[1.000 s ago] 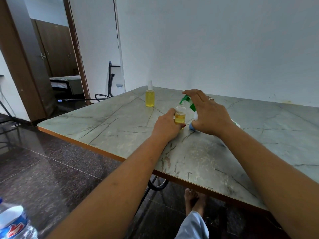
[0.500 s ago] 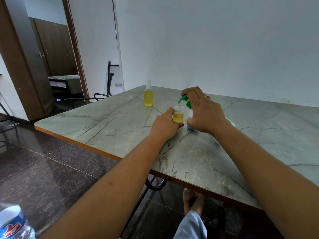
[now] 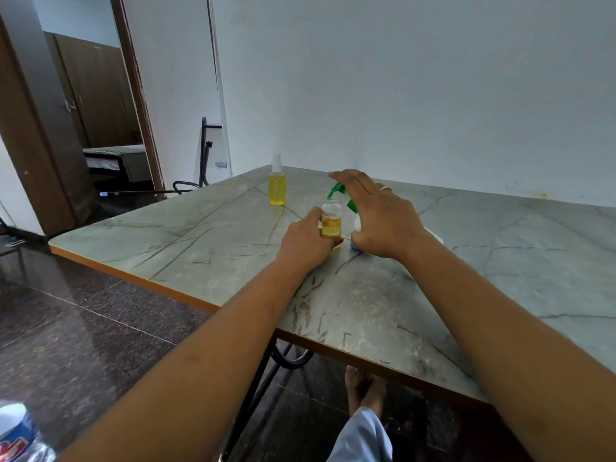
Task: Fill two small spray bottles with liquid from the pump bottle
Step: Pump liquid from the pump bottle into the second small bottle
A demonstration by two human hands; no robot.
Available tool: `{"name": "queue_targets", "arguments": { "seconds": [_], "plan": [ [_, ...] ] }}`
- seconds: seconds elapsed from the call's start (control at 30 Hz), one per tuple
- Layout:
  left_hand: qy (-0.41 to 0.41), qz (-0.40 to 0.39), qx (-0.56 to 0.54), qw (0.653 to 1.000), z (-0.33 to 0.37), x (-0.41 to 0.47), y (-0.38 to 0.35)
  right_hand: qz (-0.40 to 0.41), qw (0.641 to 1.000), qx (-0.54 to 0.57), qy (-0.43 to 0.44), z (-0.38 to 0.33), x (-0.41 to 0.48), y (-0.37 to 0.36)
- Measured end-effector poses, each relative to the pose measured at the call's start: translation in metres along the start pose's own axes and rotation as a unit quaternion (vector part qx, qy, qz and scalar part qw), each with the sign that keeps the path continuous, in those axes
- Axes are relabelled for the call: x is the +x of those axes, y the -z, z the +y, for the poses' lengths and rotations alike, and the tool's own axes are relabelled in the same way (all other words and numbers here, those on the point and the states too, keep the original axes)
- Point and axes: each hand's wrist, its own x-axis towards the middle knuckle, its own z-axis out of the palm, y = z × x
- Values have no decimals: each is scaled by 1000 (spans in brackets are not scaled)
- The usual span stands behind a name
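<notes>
Nearest, at the lower left corner, sits a plastic water bottle (image 3: 15, 436) with a blue label. Bare feet (image 3: 361, 385) rest on the dark, glossy speckled floor (image 3: 83, 345) under the counter (image 3: 366, 311). The counter is a flat slab printed in grey-green marble veins with an orange edge band.

The left hand (image 3: 305, 243) rests on the counter, and its fingers (image 3: 315, 215) are curled round the uncapped spray bottle (image 3: 331, 223). This is a small clear cylinder with an open neck, standing upright and roughly half full of amber-yellow liquid.

Just to its right stands the pump bottle (image 3: 356, 225), mostly hidden by the hand over it. A white body, a blue base and a green pump head show, with the spout reaching over the small bottle's mouth.

The right hand (image 3: 383, 221) arches over it with fingers (image 3: 346, 178) stretched nearly straight and close together above the pump head. Whether they press on it cannot be told. A ring shows on one finger.

Farther back, well apart, the capped spray bottle (image 3: 277, 188) stands upright, full of pale yellow liquid under a white sprayer top. Behind it rise a plain white wall (image 3: 416, 95) and a brown-framed doorway (image 3: 133, 95).
</notes>
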Motion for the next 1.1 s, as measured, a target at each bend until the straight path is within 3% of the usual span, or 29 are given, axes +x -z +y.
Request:
{"name": "queue_targets", "arguments": {
  "seconds": [0.77, 1.1],
  "plan": [
    [5, -5, 58, 998, 5, -2, -2, 22, 998, 34, -38, 4, -2, 1],
    [1, -3, 32, 999, 6, -4, 2, 28, 999, 17, -27, 1, 1, -3]
  ]
}}
